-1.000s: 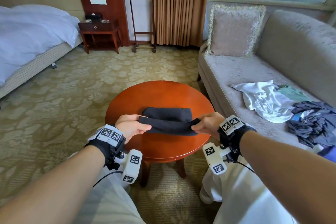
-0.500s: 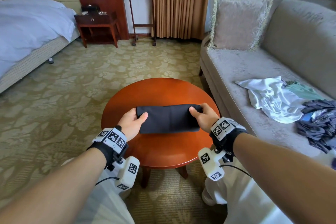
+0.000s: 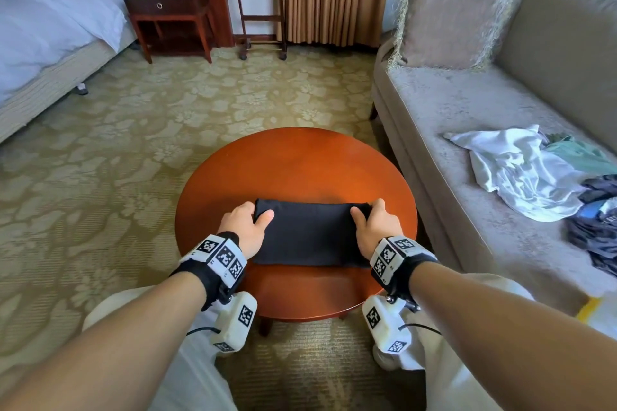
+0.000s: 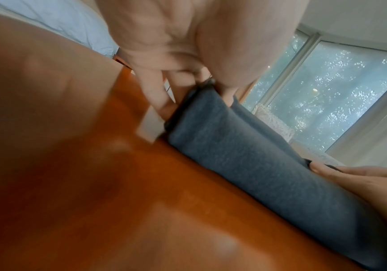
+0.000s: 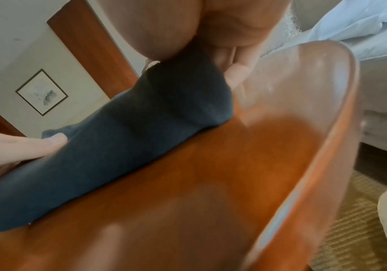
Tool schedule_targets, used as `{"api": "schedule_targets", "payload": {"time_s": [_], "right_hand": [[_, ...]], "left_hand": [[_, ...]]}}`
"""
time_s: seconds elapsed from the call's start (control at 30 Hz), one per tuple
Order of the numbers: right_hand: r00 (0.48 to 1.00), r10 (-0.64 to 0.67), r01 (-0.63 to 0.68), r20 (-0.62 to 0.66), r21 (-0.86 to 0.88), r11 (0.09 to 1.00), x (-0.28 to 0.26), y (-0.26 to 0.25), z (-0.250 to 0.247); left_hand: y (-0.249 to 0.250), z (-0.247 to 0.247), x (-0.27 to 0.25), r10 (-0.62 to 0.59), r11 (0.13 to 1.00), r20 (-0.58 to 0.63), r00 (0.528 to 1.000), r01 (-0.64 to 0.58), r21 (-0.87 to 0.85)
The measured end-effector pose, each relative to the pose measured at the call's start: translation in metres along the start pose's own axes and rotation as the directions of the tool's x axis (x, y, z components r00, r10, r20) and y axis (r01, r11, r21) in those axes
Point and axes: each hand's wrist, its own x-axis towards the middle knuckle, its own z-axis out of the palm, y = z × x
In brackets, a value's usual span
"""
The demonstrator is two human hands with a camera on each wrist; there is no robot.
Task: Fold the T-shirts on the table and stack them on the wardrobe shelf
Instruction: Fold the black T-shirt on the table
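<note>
- Folded dark T-shirt (image 3: pixel 310 233): a compact rectangle lying flat on the round wooden tabletop (image 3: pixel 293 163), its long axis running side to side between the two hands.
- Left hand (image 3: pixel 245 227): grips the left short end of the T-shirt, thumb on top and fingers curled around the far corner; the left wrist view shows fingers (image 4: pixel 155 95) tucked at the edge of the fabric layers.
- Right hand (image 3: pixel 375 227): holds the right short end in mirror fashion, thumb lying over the cloth and fingers wrapped around the far corner; the right wrist view shows the cloth (image 5: pixel 123 132) pinched under the heel of the thumb.
- Governing relation: the T-shirt sits directly between the hands, each equally near its own end, so neither hand has the advantage. Judged from this, folding looks finished and the bundle appears ready to be lifted level with both ends supported; uneven lifting could let the layers slide open.
- Wardrobe shelf: not visible in any view, so the carrying direction cannot be told.
- Surroundings: beyond the right hand stands a sofa (image 3: pixel 467 117) carrying a heap of unfolded garments (image 3: pixel 521 173) and a fringed cushion (image 3: pixel 457 7); beyond the left hand, a bed (image 3: pixel 50 27) and a nightstand (image 3: pixel 170 17). Patterned carpet (image 3: pixel 117 150) surrounds the tabletop; nothing else lies on it near the T-shirt.
</note>
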Motion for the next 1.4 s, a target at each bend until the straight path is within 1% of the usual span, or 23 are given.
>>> {"api": "schedule_targets", "payload": {"time_s": [0.13, 0.27, 0.33, 0.43, 0.47, 0.63, 0.73, 0.83, 0.9, 0.97, 1.07, 1.13, 1.2, 1.27, 1.33, 1.4], "right_hand": [[0.998, 0.066, -0.066, 0.0, -0.064, 0.996, 0.008, -0.001, 0.004], [0.992, 0.12, -0.118, 0.025, -0.06, 0.991, 0.014, -0.005, 0.002], [0.994, 0.108, -0.107, 0.017, -0.059, 0.993, 0.015, -0.008, 0.001], [0.999, 0.032, -0.031, 0.016, -0.053, 0.998, 0.016, -0.011, 0.001], [0.999, 0.026, -0.024, 0.022, -0.051, 0.998, 0.016, -0.013, 0.001], [0.994, 0.094, -0.089, 0.055, -0.083, 0.993, 0.023, -0.019, 0.002], [0.992, 0.125, -0.116, 0.037, -0.175, 0.978, 0.024, -0.019, 0.003], [0.995, 0.094, -0.092, -0.012, -0.368, 0.925, 0.023, -0.019, -0.001], [0.996, 0.088, -0.086, -0.015, -0.408, 0.909, 0.022, -0.018, -0.003], [0.994, 0.108, -0.1, 0.003, -0.361, 0.927, 0.02, -0.016, -0.003], [0.988, 0.149, -0.134, 0.045, -0.237, 0.962, 0.017, -0.016, -0.004], [0.975, 0.196, -0.183, 0.106, -0.118, 0.976, 0.014, -0.02, -0.009], [0.962, 0.216, -0.21, 0.169, -0.051, 0.976, 0.01, -0.021, -0.014], [0.949, 0.219, -0.213, 0.228, -0.053, 0.976, 0.007, -0.017, -0.018], [0.939, 0.226, -0.212, 0.259, -0.083, 0.974, 0.001, -0.018, -0.024], [0.927, 0.198, -0.162, 0.319, -0.137, 0.977, -0.006, -0.021, -0.037]], "left_hand": [[0.003, 0.004, 0.007, -0.025, 0.997, -0.013, 1.0, 0.026, 0.074], [0.005, 0.006, 0.012, -0.048, 0.995, -0.012, 0.999, 0.049, 0.086], [0.006, 0.006, 0.012, -0.038, 0.997, -0.03, 0.999, 0.04, 0.063], [0.007, 0.003, 0.011, -0.033, 0.999, -0.054, 0.998, 0.035, 0.03], [0.007, 0.003, 0.01, -0.038, 0.999, -0.054, 0.998, 0.039, 0.025], [0.01, 0.003, 0.013, -0.09, 0.996, -0.047, 0.995, 0.091, 0.02], [0.009, 0.003, 0.022, -0.149, 0.984, -0.027, 0.989, 0.151, 0.094], [0.006, 0.001, 0.03, -0.271, 0.949, 0.001, 0.963, 0.267, 0.166], [0.009, -0.001, 0.031, -0.305, 0.936, 0.024, 0.952, 0.296, 0.19], [0.017, -0.004, 0.03, -0.325, 0.932, 0.039, 0.945, 0.313, 0.184], [0.031, -0.008, 0.027, -0.365, 0.927, 0.063, 0.929, 0.356, 0.119], [0.033, -0.009, 0.024, -0.374, 0.926, 0.101, 0.922, 0.365, 0.096], [0.032, -0.008, 0.023, -0.377, 0.925, 0.131, 0.917, 0.365, 0.107], [0.031, -0.005, 0.02, -0.392, 0.919, 0.135, 0.91, 0.381, 0.1], [0.038, -0.002, 0.017, -0.388, 0.921, 0.132, 0.912, 0.378, 0.093], [0.05, -0.002, 0.012, -0.367, 0.927, 0.125, 0.922, 0.352, 0.126]]}}
